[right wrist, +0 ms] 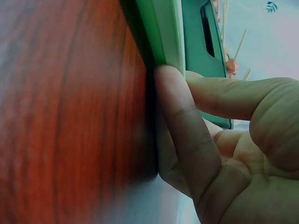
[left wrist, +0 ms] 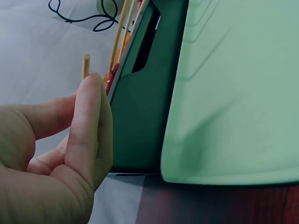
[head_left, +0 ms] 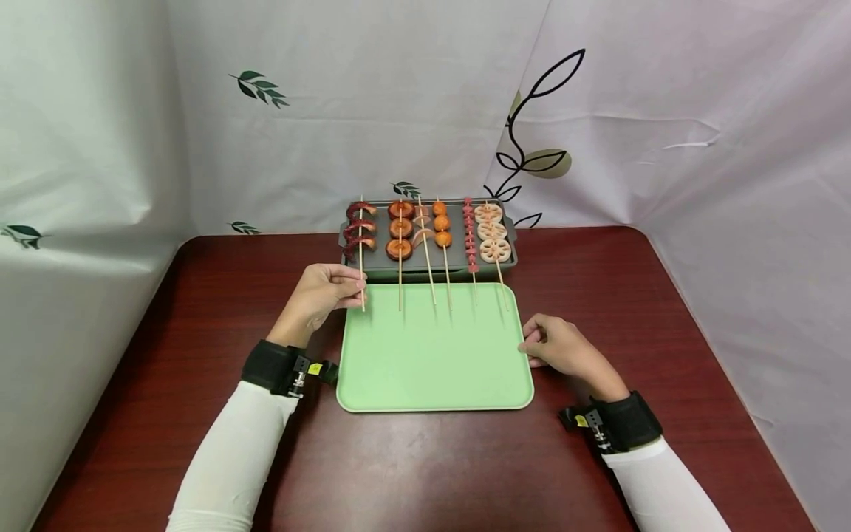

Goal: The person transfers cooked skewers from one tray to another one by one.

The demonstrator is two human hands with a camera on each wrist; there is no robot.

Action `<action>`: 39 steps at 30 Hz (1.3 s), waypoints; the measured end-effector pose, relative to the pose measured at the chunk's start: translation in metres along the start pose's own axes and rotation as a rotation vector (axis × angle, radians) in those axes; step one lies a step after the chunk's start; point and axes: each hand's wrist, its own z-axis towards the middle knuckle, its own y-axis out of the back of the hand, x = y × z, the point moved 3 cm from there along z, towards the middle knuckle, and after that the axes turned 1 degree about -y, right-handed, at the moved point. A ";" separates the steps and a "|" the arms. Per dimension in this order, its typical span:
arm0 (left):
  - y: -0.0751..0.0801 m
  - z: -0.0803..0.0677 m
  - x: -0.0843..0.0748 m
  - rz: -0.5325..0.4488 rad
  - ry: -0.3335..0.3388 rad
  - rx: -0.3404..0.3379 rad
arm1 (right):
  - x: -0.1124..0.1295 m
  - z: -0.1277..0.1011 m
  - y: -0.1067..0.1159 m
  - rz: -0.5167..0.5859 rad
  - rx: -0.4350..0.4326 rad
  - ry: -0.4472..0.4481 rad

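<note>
Skewer [head_left: 361, 255]: dark-red crescents [head_left: 360, 225], pinched by left grip [head_left: 326, 290]
Tray [head_left: 435, 362]: green, pinched by right grip [head_left: 557, 344]
Grill [head_left: 459, 258]: five other skewers [head_left: 400, 229]

Tentacle skewer [head_left: 361, 251]: stick hidden below its end by the left hand's [head_left: 327, 294] fingers, left wrist view.
Green tray [head_left: 439, 355]: cut off from 12 to 3 o'clock, left wrist view.
Grill pan [head_left: 459, 255]: foot of its near wall hidden behind the tray, head view.
Right hand [head_left: 555, 346]: palm cut off at 4 o'clock, right wrist view.
White sleeves [head_left: 226, 451]: cut off at 7 and 5 o'clock, head view.
Tabletop [right wrist: 70, 116]: grain blurred toward 10 o'clock, right wrist view.
</note>
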 end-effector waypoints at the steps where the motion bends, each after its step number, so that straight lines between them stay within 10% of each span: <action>1: 0.001 -0.001 -0.001 0.006 -0.008 -0.002 | 0.000 0.000 0.000 -0.001 -0.001 0.002; 39: -0.003 -0.064 0.008 0.191 0.018 0.111 | 0.003 -0.001 0.000 -0.073 -0.010 0.035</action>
